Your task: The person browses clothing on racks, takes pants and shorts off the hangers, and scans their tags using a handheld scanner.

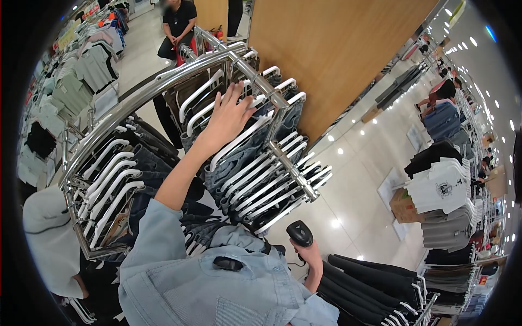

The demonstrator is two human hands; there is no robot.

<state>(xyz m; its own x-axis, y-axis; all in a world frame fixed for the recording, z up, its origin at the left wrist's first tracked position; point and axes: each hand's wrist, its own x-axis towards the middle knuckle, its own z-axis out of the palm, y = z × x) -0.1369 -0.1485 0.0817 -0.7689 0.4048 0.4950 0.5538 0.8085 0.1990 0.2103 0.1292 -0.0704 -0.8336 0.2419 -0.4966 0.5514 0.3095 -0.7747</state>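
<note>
My left hand (231, 113) reaches out over a chrome clothes rack (157, 81), its fingers stretched and apart. It lies among the white hangers (247, 135) on the upper rail; whether the fingertips touch one I cannot tell. Jeans (228, 163) in dark and blue denim hang from these hangers. Low in front of my body, my right hand (309, 254) is closed around a black handheld barcode scanner (300, 233), with a cable below it. More jeans hang on white hangers (111, 179) on the rack's left side.
Black trousers (364, 285) hang at the lower right. A carton (406, 206) stands by T-shirts (439, 185) on the right. A wooden panel (331, 60) rises behind the rack. One person (179, 24) sits at the back; another, in a grey garment (51, 233), is close on the left.
</note>
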